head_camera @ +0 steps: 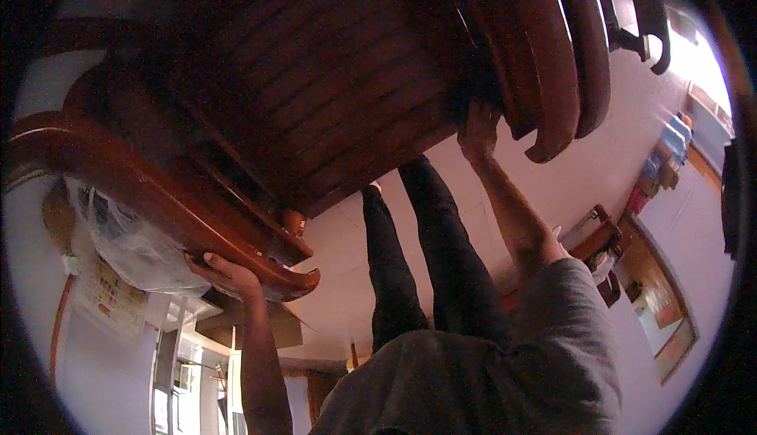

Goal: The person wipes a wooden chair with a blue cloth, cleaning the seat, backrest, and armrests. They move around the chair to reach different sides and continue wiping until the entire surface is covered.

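Note:
A large dark-brown wooden armchair or bench with a slatted panel [331, 110] fills the upper middle of the head view. On the left, my left hand [227, 275] is on the underside of a curved wooden armrest [177, 213], thumb along its side near the scrolled end. My right hand [479, 127] reaches up to the panel's right edge, its fingertips lost in shadow, so its grip is unclear. Beside it hang the curved ends of the right wooden arm [547, 80]. A second rail [248, 210] runs close inside the left armrest.
A clear plastic-wrapped bundle [136, 246] lies beyond the left armrest. My dark-trousered legs [437, 246] stand on the pale tiled floor [337, 257]. Another wooden chair [594, 240] and a framed mirror [662, 305] are at the right. Several blue and red items [662, 157] line the wall.

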The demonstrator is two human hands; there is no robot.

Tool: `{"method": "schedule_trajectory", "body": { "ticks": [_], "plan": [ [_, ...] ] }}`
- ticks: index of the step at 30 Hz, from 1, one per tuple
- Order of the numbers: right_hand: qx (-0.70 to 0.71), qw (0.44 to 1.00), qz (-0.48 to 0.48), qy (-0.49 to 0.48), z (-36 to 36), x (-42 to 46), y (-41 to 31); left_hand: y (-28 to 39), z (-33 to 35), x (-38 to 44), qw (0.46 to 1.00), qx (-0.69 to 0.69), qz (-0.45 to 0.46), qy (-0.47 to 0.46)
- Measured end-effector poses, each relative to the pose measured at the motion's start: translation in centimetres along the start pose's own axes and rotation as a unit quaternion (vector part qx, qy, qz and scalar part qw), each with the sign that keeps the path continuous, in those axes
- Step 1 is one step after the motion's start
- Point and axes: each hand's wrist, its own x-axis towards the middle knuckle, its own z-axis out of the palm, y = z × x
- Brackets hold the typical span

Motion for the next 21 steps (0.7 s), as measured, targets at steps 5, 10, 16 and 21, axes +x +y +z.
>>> {"method": "schedule_trajectory", "body": {
  "ticks": [5,10,16,21],
  "plan": [
    [-0.052,0.986,-0.002,0.160,1.8,-2.0,3.2,0.9,0.2,-0.2,1.000,-0.024,0.007,0.002],
    [-0.111,0.958,0.048,0.261,6.1,-2.1,4.1,1.0,0.8,-0.4,0.999,0.004,0.034,0.014],
    [-0.087,0.988,-0.080,0.103,19.9,-12.8,-5.3,1.4,0.0,-0.5,0.997,0.075,-0.024,0.007],
    [-0.111,0.980,-0.165,-0.001,16.0,-9.4,-7.0,-1.3,-0.5,-0.1,0.996,0.083,0.040,0.013]
  ]
}}
